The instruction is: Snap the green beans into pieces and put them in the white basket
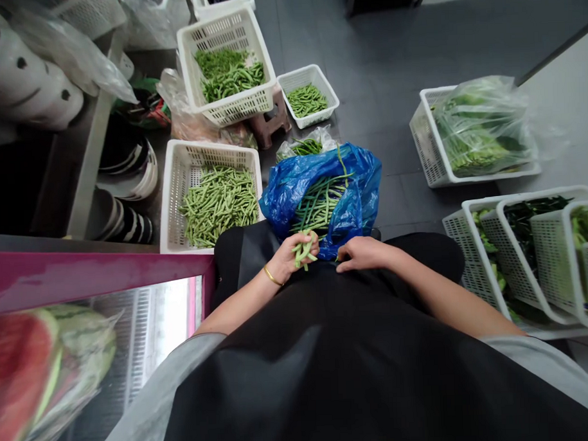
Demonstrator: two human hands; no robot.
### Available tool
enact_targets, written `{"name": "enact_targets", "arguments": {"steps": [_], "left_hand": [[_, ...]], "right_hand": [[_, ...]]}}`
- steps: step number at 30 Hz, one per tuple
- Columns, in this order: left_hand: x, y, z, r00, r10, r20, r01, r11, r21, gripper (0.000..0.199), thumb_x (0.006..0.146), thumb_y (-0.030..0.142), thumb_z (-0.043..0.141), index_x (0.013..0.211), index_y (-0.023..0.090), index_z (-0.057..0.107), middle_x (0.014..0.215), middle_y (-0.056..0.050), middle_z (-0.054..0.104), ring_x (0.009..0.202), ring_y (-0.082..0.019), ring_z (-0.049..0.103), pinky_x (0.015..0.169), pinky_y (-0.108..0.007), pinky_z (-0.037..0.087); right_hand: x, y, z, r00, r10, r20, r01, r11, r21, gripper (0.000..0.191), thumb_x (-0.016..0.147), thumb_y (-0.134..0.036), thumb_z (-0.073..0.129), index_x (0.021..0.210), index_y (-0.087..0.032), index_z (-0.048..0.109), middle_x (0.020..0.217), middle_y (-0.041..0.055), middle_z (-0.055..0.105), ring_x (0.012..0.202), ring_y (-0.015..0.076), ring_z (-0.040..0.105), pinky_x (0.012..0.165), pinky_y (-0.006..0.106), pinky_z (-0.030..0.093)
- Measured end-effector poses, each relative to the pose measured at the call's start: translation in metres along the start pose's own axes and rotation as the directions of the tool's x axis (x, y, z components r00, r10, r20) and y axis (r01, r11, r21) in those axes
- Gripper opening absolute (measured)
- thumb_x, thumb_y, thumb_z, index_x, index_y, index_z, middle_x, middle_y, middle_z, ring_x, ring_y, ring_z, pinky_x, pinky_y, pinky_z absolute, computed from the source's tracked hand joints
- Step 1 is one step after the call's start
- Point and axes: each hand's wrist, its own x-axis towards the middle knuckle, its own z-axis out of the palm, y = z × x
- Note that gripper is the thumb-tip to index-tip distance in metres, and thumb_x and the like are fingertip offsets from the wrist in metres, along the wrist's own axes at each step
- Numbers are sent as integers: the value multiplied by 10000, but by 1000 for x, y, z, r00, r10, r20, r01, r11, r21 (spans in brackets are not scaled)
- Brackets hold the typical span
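Observation:
My left hand (291,254), with a gold bangle at the wrist, is closed around a small bunch of short green bean pieces (303,251). Beside it on the right, my right hand (361,253) has its fingers curled at the near edge of a blue plastic bag (362,173); what its fingertips hold, if anything, is too small to make out. Long whole green beans (320,203) lie inside the open bag, one sticking up over its far rim. Left of the bag, a white basket (165,199) holds a heap of short bean pieces (219,207).
Behind stand a white basket of green pods (234,81), raised on a brown stool (271,121), and a smaller white basket (332,103). At right are a basket with bagged greens (431,151) and several tilted vegetable baskets (473,256). A pink-edged cooler (98,272) with cut watermelon stands left.

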Motion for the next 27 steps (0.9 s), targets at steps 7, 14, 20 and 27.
{"name": "enact_targets", "arguments": {"steps": [7, 14, 20, 27], "left_hand": [[-3, 5, -10, 995, 53, -84, -55, 998, -20, 237, 581, 181, 613, 793, 125, 526, 661, -46, 605, 559, -152, 601, 459, -230, 467], [1, 6, -3, 988, 124, -96, -111, 985, 132, 336, 561, 200, 759, 780, 139, 512, 485, 61, 473, 373, -54, 420, 390, -185, 364], [18, -1, 15, 971, 123, -207, -73, 969, 237, 395, 577, 296, 790, 849, 101, 580, 447, 73, 436, 356, -48, 404, 375, -183, 343], [18, -11, 24, 930, 120, -346, -53, 979, 196, 304, 604, 263, 770, 680, 116, 514, 456, 63, 447, 365, -31, 395, 364, -160, 347]], "right_hand": [[83, 19, -13, 880, 450, -151, -415, 884, 216, 357, 815, -421, 534, 665, -134, 683, 734, 131, 685, 801, 220, 637, 667, 253, 426], [45, 16, 0, 891, 439, -118, -353, 832, 428, 238, 833, -280, 463, 733, -145, 631, 592, 14, 646, 476, 106, 572, 486, 192, 399], [-27, -16, 22, 925, 144, -351, -91, 983, 162, 273, 858, -303, 461, 656, -163, 580, 596, 30, 630, 546, 123, 558, 531, 217, 324], [-29, -23, 34, 810, -42, -584, -85, 978, -189, 348, 930, -290, 345, 731, -142, 590, 680, 75, 635, 579, 129, 544, 527, 251, 254]]}}
